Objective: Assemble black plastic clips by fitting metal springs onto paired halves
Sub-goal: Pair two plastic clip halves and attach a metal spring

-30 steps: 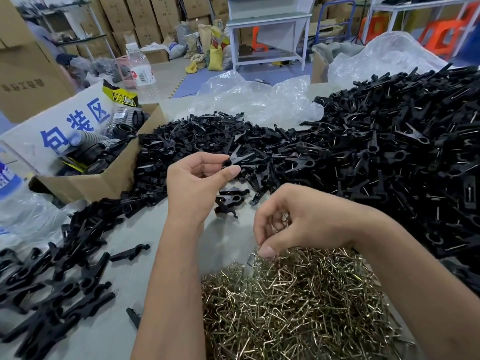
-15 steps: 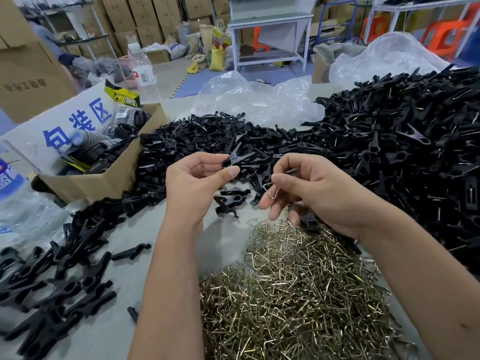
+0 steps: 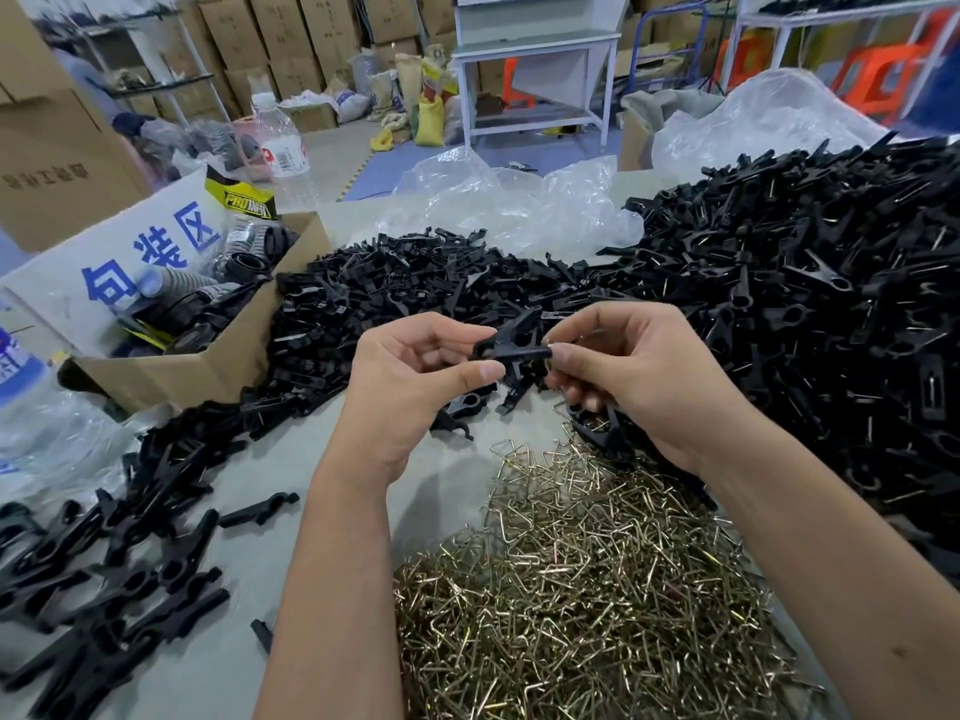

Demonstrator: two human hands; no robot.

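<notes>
From the head camera I see a grey bench (image 3: 249,558), with stacked cartons, a white metal table and orange stools in the room far beyond my hands. A cardboard box (image 3: 197,371) sits left of my left hand (image 3: 410,387); crumpled clear plastic (image 3: 519,205) lies beyond both hands. The big clip pile (image 3: 805,314) runs off frame past my right hand (image 3: 639,371). Whether a spring sits in the right hand's curled fingers, I cannot tell. Both hands pinch one black clip (image 3: 511,345) between them, held above the bench, its two halves crossed. Brassy springs (image 3: 587,589) heap just below the hands.
</notes>
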